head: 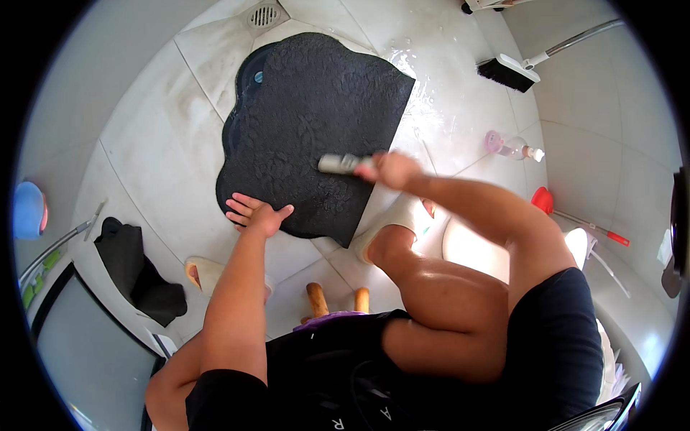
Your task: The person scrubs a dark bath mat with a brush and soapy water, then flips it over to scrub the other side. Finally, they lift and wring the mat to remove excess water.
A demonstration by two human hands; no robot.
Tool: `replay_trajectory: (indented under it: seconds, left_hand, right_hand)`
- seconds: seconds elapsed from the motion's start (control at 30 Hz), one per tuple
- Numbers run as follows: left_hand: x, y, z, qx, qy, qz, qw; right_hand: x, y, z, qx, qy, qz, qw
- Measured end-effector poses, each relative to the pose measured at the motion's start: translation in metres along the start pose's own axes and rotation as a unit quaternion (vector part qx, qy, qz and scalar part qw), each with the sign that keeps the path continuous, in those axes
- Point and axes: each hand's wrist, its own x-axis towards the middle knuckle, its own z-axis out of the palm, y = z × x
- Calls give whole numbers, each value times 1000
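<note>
A black textured mat [323, 102] with a scalloped edge lies folded over on the pale tiled floor, wet in places. My right hand [396, 169] is closed around the handle of a pale scrub brush [339, 164], held over the mat's lower right part; motion blurs it, and its bristles are hidden. Near the mat's lower left edge, my left hand [261, 215] rests with spread fingers on the surface and holds nothing.
A floor drain [264, 17] is beyond the mat. To the right are a broom head [508, 73], a clear bottle [515, 147] and a red plunger [543, 200]. Another dark mat [129, 269] lies crumpled at left. Wooden stool legs [317, 299] stand near my slippers.
</note>
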Motion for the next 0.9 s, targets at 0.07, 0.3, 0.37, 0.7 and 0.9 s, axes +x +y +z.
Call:
replay_trajectory:
  seconds: [0.07,0.3,0.37,0.7,0.9]
  left_hand:
    - [1,2,0,1,0,-1,1000]
    - [2,2,0,-22,-12,-3,1000]
    - [1,2,-2,-13,-18,-7,1000]
    - [0,-6,-1,-28,-10,2,1000]
    - [0,-1,-4,-23,-23,6,999]
  right_hand:
    - [28,43,-44,71,84,66,992]
    - [32,32,-107,83,206,90,971]
    - [22,-14,-56,155,143,3,977]
    - [33,-39,-47,-8,-36,-17,999]
    - [80,3,-182,-26,206,115,972]
